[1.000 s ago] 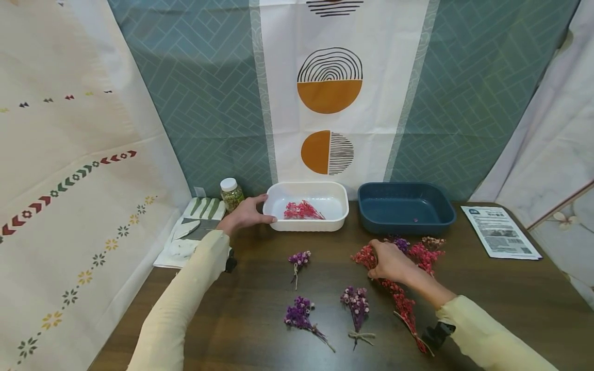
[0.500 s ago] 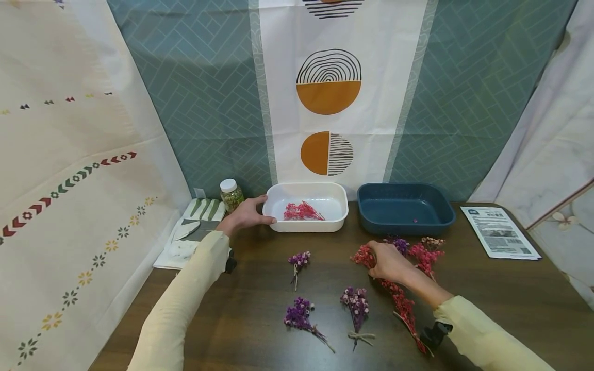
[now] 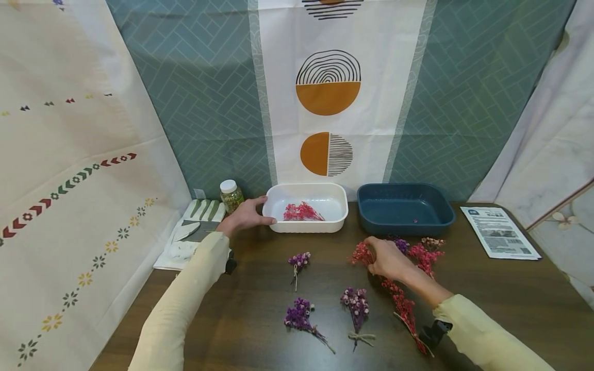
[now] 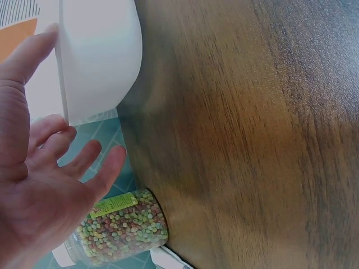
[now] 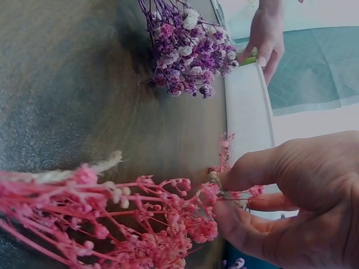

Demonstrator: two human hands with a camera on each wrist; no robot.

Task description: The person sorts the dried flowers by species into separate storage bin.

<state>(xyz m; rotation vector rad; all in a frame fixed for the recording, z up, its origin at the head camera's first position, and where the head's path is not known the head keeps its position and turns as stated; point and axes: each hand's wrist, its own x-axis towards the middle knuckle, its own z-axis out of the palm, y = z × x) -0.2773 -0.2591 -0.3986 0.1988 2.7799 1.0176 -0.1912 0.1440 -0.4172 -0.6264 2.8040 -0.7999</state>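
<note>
My left hand (image 3: 248, 214) holds the left end of a white tub (image 3: 306, 225); in the left wrist view its thumb and forefinger lie on the rim. Inside the tub lies a small red dried flower bunch (image 3: 301, 211). My right hand (image 3: 389, 258) pinches another red dried flower bunch (image 3: 361, 253) low over the table, thumb against forefinger at its twine in the right wrist view. The palm hides part of its stems. Under the right forearm a longer red bunch (image 3: 402, 305) lies tied with twine, near pink flowers (image 3: 424, 256) and a partly hidden purple bunch (image 3: 400, 245).
Three purple bunches (image 3: 356, 305) lie spread over the middle of the table. A dark blue tub (image 3: 406, 228) stands right of the white one, with a printed sheet (image 3: 500, 233) beyond it. On the left are a lidded jar of coloured pellets (image 3: 232, 197) and gloves (image 3: 201, 208).
The right hand and its red bunch have shifted slightly left and lifted a little off the other flowers. My left hand stays on the white tub.
</note>
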